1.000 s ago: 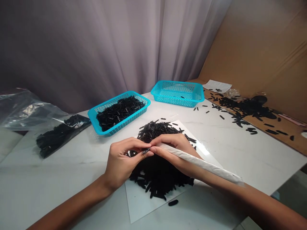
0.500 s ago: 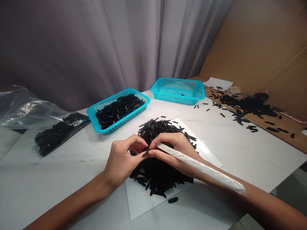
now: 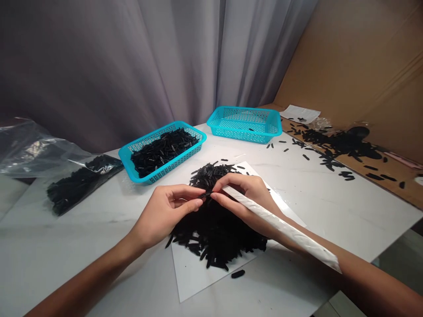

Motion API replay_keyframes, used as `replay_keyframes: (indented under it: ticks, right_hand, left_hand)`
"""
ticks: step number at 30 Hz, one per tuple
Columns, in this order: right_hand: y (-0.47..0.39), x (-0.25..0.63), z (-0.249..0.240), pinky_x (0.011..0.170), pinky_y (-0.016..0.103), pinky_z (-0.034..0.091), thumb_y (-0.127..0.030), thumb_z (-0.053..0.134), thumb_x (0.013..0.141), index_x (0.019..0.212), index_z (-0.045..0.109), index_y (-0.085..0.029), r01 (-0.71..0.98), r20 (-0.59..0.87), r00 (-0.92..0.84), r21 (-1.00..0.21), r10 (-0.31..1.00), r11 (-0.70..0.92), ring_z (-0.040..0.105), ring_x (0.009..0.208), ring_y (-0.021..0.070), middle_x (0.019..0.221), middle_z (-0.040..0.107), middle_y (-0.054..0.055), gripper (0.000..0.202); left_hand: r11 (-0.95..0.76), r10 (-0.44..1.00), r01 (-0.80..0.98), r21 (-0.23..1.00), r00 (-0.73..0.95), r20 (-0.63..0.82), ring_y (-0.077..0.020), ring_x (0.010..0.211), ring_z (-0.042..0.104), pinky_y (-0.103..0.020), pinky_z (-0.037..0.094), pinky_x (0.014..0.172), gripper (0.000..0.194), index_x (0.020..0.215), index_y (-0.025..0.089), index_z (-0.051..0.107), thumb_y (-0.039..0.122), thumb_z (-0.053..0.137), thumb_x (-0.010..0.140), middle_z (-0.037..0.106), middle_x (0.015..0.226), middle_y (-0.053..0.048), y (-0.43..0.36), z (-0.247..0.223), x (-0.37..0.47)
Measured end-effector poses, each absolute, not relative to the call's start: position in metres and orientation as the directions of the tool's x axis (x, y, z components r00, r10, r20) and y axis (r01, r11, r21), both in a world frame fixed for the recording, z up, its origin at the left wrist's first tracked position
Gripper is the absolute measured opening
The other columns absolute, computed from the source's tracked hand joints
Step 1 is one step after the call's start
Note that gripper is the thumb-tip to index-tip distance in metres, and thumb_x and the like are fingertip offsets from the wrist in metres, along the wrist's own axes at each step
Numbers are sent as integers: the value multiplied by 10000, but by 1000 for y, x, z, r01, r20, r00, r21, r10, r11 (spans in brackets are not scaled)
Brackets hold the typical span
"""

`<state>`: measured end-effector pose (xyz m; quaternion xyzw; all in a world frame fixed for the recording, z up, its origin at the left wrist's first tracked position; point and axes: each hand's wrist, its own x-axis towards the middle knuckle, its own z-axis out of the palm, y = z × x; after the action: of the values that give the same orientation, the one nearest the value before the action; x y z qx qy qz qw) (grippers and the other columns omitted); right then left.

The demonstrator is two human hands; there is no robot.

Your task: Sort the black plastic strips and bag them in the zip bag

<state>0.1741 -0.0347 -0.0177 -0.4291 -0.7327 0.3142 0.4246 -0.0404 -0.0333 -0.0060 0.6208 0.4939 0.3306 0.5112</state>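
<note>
Between both hands, above a pile of small black strips [image 3: 218, 237], is a thin black strip [image 3: 206, 193]. My left hand [image 3: 168, 209] pinches its left end between thumb and fingertips. My right hand [image 3: 246, 196] has thumb and forefinger closed at the strip's other end. Through the same hand runs a long white-wrapped stick [image 3: 280, 226], slanting back along the forearm; its front tip is hidden by the fingers. The pile lies on a white sheet [image 3: 188, 286], and one loose black piece [image 3: 238, 274] rests just beyond its front edge.
A blue basket [image 3: 158, 176] full of black strips stands behind the pile. Another blue basket [image 3: 244, 136] holds one small piece. At left lies a clear plastic bag [image 3: 82, 174] of black pieces. More black pieces [image 3: 343, 145] are scattered on cardboard at right.
Both hands have risen slightly. The black strip between them has turned from slanted to nearly level, and my left fingers have straightened around it.
</note>
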Motion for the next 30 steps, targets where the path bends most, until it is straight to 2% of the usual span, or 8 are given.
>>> replay_keyframes:
  ticks: [4, 7, 10, 15, 21, 25, 30]
  right_hand:
    - [-36, 174, -18, 618, 236, 457, -210, 707, 869, 816, 701, -180, 343, 317, -206, -863, 926, 371, 625, 662, 134, 753, 719, -3, 62]
    - [-36, 173, -18, 622, 231, 453, -223, 712, 871, 823, 700, -181, 331, 293, -240, -871, 925, 362, 620, 669, 129, 756, 715, -9, 65]
    - [-35, 172, -17, 651, 223, 451, -204, 719, 865, 828, 707, -180, 330, 303, -289, -859, 908, 392, 611, 665, 112, 768, 715, -21, 45]
    - [-35, 174, -15, 639, 220, 440, -192, 718, 866, 823, 712, -176, 322, 307, -310, -856, 900, 403, 590, 634, 102, 745, 706, -26, 47]
    - [-37, 174, -14, 631, 212, 442, -219, 716, 883, 825, 708, -180, 272, 282, -294, -891, 913, 363, 601, 648, 101, 757, 710, -26, 71]
    - [-38, 173, -17, 669, 214, 457, -244, 710, 897, 854, 711, -185, 250, 260, -327, -903, 909, 348, 627, 696, 108, 788, 720, -25, 73]
    - [-39, 172, -20, 637, 219, 446, -276, 694, 912, 860, 697, -186, 232, 228, -346, -919, 910, 318, 595, 685, 112, 779, 695, -25, 104]
  left_hand:
    - [63, 952, 260, 964, 273, -136, -205, 857, 763, -257, 634, 762, 218, 976, 190, 793, 305, 805, 791, 801, 941, -65, -34, -4, -40]
    - [151, 937, 245, 958, 272, -217, -166, 802, 751, -217, 610, 732, 310, 1049, 197, 740, 317, 829, 778, 797, 886, -42, -36, -2, -39]
    - [172, 934, 251, 953, 265, -238, -142, 738, 733, -202, 594, 706, 356, 1077, 203, 716, 324, 842, 767, 790, 838, -25, -36, -1, -39]
    - [94, 953, 239, 967, 261, -157, -153, 788, 739, -192, 600, 707, 244, 921, 195, 781, 347, 859, 746, 790, 881, -32, -36, 1, -39]
    - [110, 955, 238, 965, 244, -169, -142, 761, 740, -175, 600, 714, 328, 985, 237, 792, 312, 906, 687, 792, 832, -4, -36, 1, -41]
    - [101, 956, 230, 968, 247, -158, -141, 773, 745, -169, 602, 715, 291, 946, 239, 799, 317, 907, 687, 792, 857, -7, -37, -1, -40]
    - [14, 964, 199, 980, 259, -66, -121, 773, 740, -131, 582, 704, 194, 866, 247, 814, 250, 900, 692, 785, 834, 8, -37, -2, -36]
